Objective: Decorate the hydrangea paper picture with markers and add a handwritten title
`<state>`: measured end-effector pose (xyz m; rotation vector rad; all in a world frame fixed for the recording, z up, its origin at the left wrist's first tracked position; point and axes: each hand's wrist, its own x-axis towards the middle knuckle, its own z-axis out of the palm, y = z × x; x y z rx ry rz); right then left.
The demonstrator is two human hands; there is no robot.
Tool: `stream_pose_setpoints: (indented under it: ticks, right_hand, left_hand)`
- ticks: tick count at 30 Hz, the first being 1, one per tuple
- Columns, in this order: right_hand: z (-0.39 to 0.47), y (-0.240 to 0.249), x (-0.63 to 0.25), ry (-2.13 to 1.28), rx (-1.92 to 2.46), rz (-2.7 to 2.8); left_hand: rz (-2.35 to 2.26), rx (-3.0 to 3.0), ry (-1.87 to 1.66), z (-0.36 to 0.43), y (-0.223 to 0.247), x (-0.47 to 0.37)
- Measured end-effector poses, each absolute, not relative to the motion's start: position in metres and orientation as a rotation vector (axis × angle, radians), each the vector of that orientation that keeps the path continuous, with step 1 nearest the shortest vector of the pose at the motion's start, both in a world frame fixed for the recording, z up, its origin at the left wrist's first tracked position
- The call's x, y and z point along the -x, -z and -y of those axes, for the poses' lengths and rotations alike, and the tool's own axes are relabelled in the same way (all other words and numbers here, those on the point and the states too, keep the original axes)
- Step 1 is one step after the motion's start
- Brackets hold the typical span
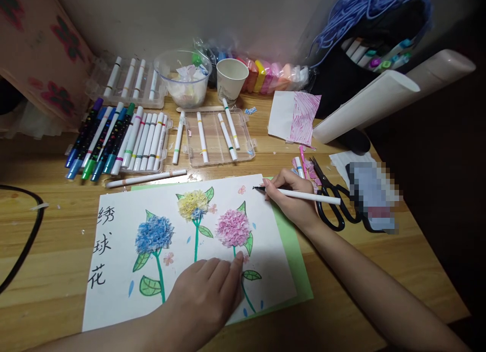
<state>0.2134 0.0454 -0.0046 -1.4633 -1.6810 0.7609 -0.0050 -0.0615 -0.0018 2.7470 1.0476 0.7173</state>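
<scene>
My right hand point(292, 197) grips a white marker pen point(313, 195), its black tip touching the paper near the upper right corner, beside a small dark mark. On the white drawing paper point(117, 306) lies my left hand point(207, 296), one finger stretched out just below the pink flower and the others bent, holding nothing. The drawing carries a blue flower point(154, 234), a yellow flower point(193, 205) and a pink flower point(233, 228), textured like crumpled paper, with drawn green stems and leaves. Handwritten characters point(102, 246) run down its left side. A green sheet point(292, 250) shows underneath.
Black-handled scissors point(334, 205) and a phone point(370, 200) lie right of my right hand. Several markers point(125, 139) fill the back left, near a clear case point(212, 159). Behind stand a plastic bowl point(182, 96), a paper cup point(231, 81) and rolled paper point(368, 106).
</scene>
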Motion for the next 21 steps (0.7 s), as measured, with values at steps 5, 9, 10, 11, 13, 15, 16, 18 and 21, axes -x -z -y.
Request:
stream_pose_setpoints:
  ticks: [5,9,10,11,13,15,16,18,21]
  right_hand:
    - [-0.0457,0.0046,-0.2138,-0.721,1.478,1.724]
    - [-0.0453,0.0037,-0.2142,-0.721,1.458,1.767]
    - [-0.0451,0.0036,-0.2143,-0.722,1.453,1.775]
    - [-0.0450,0.0036,-0.2144,-0.723,1.451,1.781]
    - [-0.0450,0.0040,-0.2146,-0.719,1.447,1.776]
    - [-0.0453,0.0047,-0.2148,-0.715,1.445,1.753]
    - [-0.0454,0.0050,-0.2149,-0.714,1.443,1.741]
    - [-0.0458,0.0052,-0.2151,-0.718,1.430,1.730]
    - [-0.0460,0.0050,-0.2155,-0.746,1.406,1.749]
  left_hand:
    - [-1.037,-2.741,-0.690,0.0624,0.0038,0.0057]
    - [-1.038,-2.738,-0.675,0.0625,0.0041,0.0062]
    - [-1.036,-2.737,-0.671,0.0625,0.0039,0.0063]
    - [-1.035,-2.738,-0.670,0.0626,0.0036,0.0064]
    - [-1.036,-2.738,-0.681,0.0628,0.0030,0.0065]
    - [-1.038,-2.741,-0.695,0.0629,0.0024,0.0066]
    - [-1.037,-2.742,-0.700,0.0629,0.0023,0.0066]
    - [-1.035,-2.744,-0.706,0.0628,0.0025,0.0065]
    - [-1.042,-2.746,-0.710,0.0625,0.0036,0.0061]
